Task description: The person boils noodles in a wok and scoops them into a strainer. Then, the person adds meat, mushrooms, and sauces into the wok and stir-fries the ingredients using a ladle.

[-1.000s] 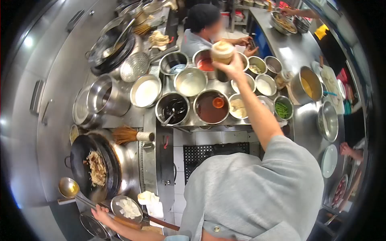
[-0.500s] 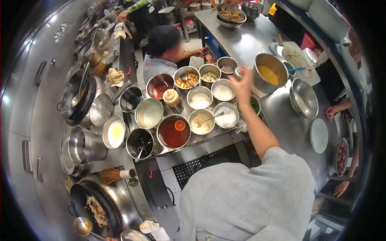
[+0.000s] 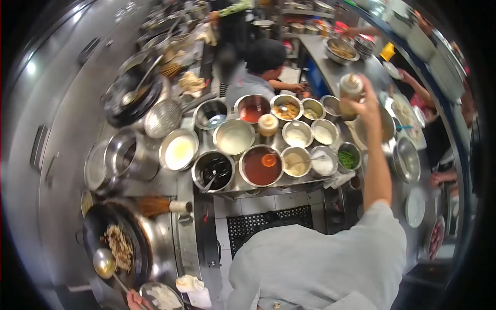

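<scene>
My right hand (image 3: 369, 106) is closed around a squeeze bottle (image 3: 350, 89) with a pale cap and brownish contents, held up above the far right of the seasoning pots. At the bottom left, my left hand (image 3: 136, 299) grips the handle of a ladle (image 3: 104, 263). The ladle's bowl hangs over the near wok (image 3: 94, 227), where a heap of browned, shredded-looking food (image 3: 120, 247) lies. Next to my left hand stands a bowl of white food (image 3: 163, 297), partly cut off by the frame.
Several metal pots sit between stove and counter, among them red-brown sauce (image 3: 261, 170), dark sauce (image 3: 216, 173) and chopped greens (image 3: 349, 156). Another squeeze bottle (image 3: 267, 125) stands among them. A bamboo brush (image 3: 160, 205) lies by the wok. A co-worker (image 3: 258, 72) is beyond the pots.
My right hand has lifted the squeeze bottle from among the pots. The ladle has moved up over the wok, and more of my left hand shows. The view has shifted.
</scene>
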The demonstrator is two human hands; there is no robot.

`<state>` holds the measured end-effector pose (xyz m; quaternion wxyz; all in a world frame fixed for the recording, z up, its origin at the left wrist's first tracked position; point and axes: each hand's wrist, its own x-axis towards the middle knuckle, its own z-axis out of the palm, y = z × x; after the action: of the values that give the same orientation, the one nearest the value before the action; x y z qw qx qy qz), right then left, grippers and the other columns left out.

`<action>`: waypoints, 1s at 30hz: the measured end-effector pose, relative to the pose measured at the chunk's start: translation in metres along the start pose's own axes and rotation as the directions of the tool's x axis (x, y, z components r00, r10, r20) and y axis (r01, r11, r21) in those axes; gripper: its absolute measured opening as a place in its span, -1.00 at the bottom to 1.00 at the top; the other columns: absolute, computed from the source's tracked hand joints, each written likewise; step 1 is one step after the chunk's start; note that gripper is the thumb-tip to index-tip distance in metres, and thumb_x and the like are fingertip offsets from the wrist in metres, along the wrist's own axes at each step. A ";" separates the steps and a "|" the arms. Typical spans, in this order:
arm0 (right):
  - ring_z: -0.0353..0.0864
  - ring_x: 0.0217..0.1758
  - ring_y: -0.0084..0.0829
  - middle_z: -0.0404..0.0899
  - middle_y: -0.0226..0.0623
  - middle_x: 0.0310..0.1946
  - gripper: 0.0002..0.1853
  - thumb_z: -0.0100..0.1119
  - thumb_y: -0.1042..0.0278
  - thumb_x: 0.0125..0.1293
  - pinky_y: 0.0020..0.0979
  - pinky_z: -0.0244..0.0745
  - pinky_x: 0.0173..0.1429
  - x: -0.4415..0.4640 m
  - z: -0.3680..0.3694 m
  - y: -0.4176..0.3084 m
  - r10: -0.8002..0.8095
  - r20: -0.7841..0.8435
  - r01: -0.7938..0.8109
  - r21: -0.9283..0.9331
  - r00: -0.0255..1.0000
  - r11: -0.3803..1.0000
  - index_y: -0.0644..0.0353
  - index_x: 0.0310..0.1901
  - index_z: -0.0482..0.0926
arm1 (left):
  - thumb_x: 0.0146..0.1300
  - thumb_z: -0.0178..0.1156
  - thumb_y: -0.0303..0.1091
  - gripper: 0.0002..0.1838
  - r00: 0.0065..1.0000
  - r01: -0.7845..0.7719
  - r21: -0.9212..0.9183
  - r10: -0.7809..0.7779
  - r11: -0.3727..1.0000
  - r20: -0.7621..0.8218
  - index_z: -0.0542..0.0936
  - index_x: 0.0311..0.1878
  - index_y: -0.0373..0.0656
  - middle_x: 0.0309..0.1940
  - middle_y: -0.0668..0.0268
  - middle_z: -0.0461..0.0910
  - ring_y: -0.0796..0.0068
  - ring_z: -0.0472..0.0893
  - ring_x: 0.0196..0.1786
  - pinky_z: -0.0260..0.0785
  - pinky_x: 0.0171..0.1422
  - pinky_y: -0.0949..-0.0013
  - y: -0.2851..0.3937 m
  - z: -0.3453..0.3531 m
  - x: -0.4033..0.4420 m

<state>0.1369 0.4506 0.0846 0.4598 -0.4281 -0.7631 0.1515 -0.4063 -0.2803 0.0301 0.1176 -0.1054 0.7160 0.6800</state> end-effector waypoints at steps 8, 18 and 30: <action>0.40 0.29 -0.34 0.38 -0.15 0.26 -0.06 0.44 0.48 -0.05 -0.31 0.22 0.39 -0.025 0.165 -0.306 -0.389 0.325 0.119 0.615 0.862 0.779 0.23 0.41 0.16 | 0.32 0.07 -0.45 -0.93 0.998 0.068 -0.125 -0.069 0.990 -0.004 0.50 -0.16 -0.17 -0.67 0.55 0.26 0.78 0.20 -0.69 0.00 -0.69 0.61 0.022 -0.027 -0.042; 0.58 0.08 -0.05 0.56 -0.01 0.04 -0.17 0.42 0.25 -0.16 -0.18 0.50 0.13 -0.178 0.397 -0.569 -0.809 0.583 0.508 0.721 -0.077 0.471 0.10 0.26 0.34 | 0.27 0.01 -0.58 -0.84 0.972 0.052 -0.420 0.050 0.906 0.230 0.32 -0.11 -0.24 -0.51 0.42 0.33 0.71 0.29 -0.61 0.16 -0.63 0.56 0.024 0.016 -0.089; 0.65 -0.02 -0.17 0.65 -0.13 -0.13 -0.29 0.34 0.32 -0.12 -0.22 0.56 0.02 -0.226 0.442 -0.642 -0.638 0.727 0.871 0.459 -0.255 0.174 0.07 0.19 0.42 | 0.24 -0.01 -0.59 -0.81 0.973 0.066 -0.408 0.031 0.911 0.228 0.30 -0.10 -0.25 -0.39 0.34 0.37 0.68 0.32 -0.55 0.19 -0.57 0.52 0.017 0.015 -0.076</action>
<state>-0.5130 -0.0336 0.1213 -0.0470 0.2420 -0.9652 -0.0875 -0.3390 -0.2652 0.0690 0.1806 -0.0553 0.5367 0.8224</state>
